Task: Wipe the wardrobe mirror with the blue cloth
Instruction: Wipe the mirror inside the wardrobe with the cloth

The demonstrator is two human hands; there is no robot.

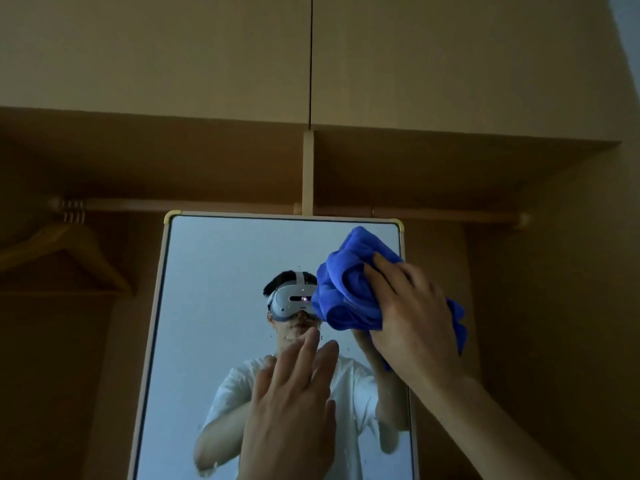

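The wardrobe mirror [221, 306], tall with a pale frame, stands in the open wardrobe and reflects a person in a white shirt wearing a headset. My right hand [412, 317] presses a bunched blue cloth [349, 285] against the glass near the upper right corner, fingers spread over the cloth and partly curled into it. My left hand [294, 407] lies flat on the mirror lower down, fingers straight and pointing up. Small droplets or specks dot the glass around the reflected face.
A wooden hanging rail [207, 206] runs across the wardrobe just above the mirror. Wooden hangers [65, 251] hang at the left. A vertical divider [308, 171] meets the rail. Closed upper cupboard doors [207, 53] fill the top.
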